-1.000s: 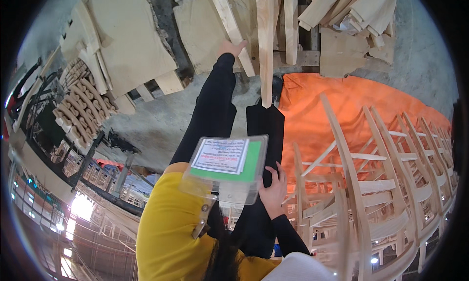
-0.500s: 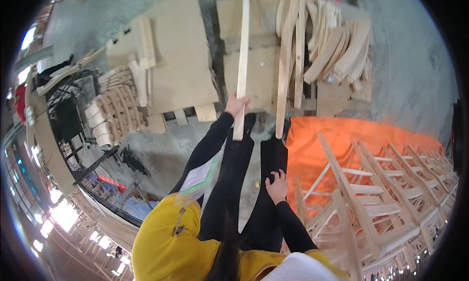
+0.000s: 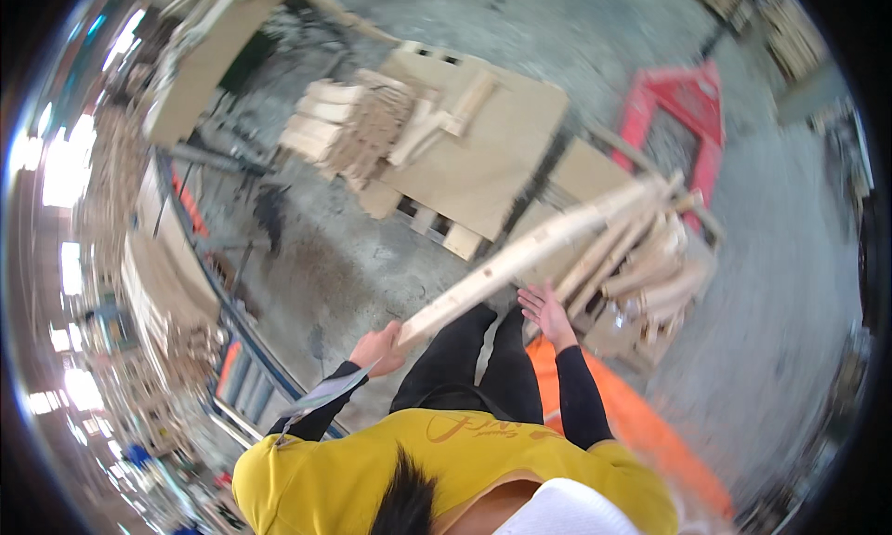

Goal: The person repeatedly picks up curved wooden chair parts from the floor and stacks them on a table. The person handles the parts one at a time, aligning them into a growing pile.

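Observation:
A long pale wooden bar (image 3: 492,273) slants across in front of me, from lower left to upper right. My left hand (image 3: 376,349) is closed round its near end. My right hand (image 3: 548,317) is open, its fingers spread, just below the middle of the bar; it looks apart from the wood. Beyond that hand, several long wooden pieces (image 3: 609,261) and curved wooden parts (image 3: 650,265) lie in a pile on a board-topped pallet, partly behind the bar's far end.
A second pallet topped with a brown board (image 3: 506,149) carries stacked wavy wooden parts (image 3: 348,126). A red pallet jack (image 3: 706,117) stands behind the right pile. Orange sheeting (image 3: 641,433) covers floor at my right. Along my left runs a dark-edged bench (image 3: 218,284).
My view has swung round to the left. The bar has gone from nearly upright to slanting in my left hand. My right hand has risen from by my thigh toward the bar.

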### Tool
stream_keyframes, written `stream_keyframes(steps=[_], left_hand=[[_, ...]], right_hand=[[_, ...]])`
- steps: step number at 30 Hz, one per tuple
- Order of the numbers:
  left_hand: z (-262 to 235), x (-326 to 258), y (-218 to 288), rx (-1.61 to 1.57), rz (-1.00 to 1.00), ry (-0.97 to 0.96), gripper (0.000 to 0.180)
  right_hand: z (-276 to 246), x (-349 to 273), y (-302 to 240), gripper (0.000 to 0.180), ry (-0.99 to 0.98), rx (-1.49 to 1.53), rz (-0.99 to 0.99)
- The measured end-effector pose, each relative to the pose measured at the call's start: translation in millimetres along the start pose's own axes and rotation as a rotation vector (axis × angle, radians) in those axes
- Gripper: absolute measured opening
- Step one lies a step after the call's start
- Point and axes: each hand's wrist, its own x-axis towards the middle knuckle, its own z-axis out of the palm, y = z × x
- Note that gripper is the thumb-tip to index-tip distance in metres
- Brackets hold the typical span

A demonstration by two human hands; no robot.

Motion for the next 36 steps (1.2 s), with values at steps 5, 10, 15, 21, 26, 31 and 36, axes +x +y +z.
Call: stream_keyframes(steps=[5,10,15,21,26,31,36], left_hand=[[-7,-71,-43,0.016,0.171,0.483,0.038],[18,-79,-83,-0.062,0.053,0.882,0.035],[47,-61,-170,-0.302,-0.125,0.854,0.043],[-29,-69,-258,-0.426,0.003,0.985,0.065],[-160,-143,-285,-0.415,0.088,1.396,0.053],[-235,-207,-327,-0.022,0.083,1.630,0.058],[-271,-201,-397,0.165,-0.143,1.368,0.069]], right_hand=[[93,18,-62,0.053,-0.033,0.463,-0.211],[219,31,-59,0.036,0.186,0.279,-0.269],[378,48,-46,0.030,-0.136,0.071,-0.341],[586,53,2,0.032,-0.458,-0.244,-0.581],[720,43,58,0.033,-0.756,-0.644,-0.719],[811,72,131,0.039,-1.164,-1.115,-0.981],[883,65,182,0.036,-1.555,-1.624,-1.046]])
